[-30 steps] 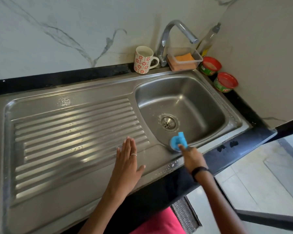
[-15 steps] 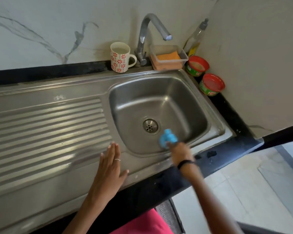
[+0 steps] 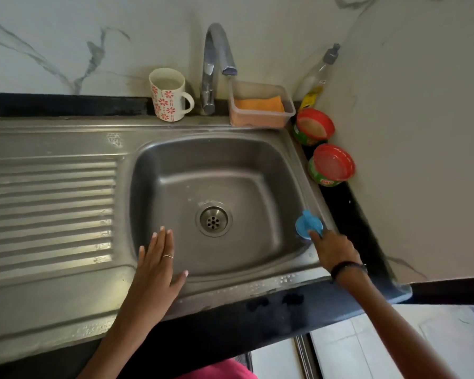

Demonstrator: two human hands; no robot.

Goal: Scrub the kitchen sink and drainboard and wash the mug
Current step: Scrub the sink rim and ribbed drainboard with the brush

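Brushed, dully shiny steel sink (image 3: 290, 149) and ribbed drainboard (image 3: 49, 203), glossy glazed mug (image 3: 168, 94), seemingly plastic blue scrubber (image 3: 308, 224).

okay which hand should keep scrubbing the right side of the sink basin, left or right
Right. The right hand already holds the blue scrubber against the basin's right wall. The left hand lies flat and empty over the front left rim, across the drain from that wall.

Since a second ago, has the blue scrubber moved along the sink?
Yes. The blue scrubber in the right hand went from the basin's front wall, near the drain, over to the right wall, farther right of the drain.
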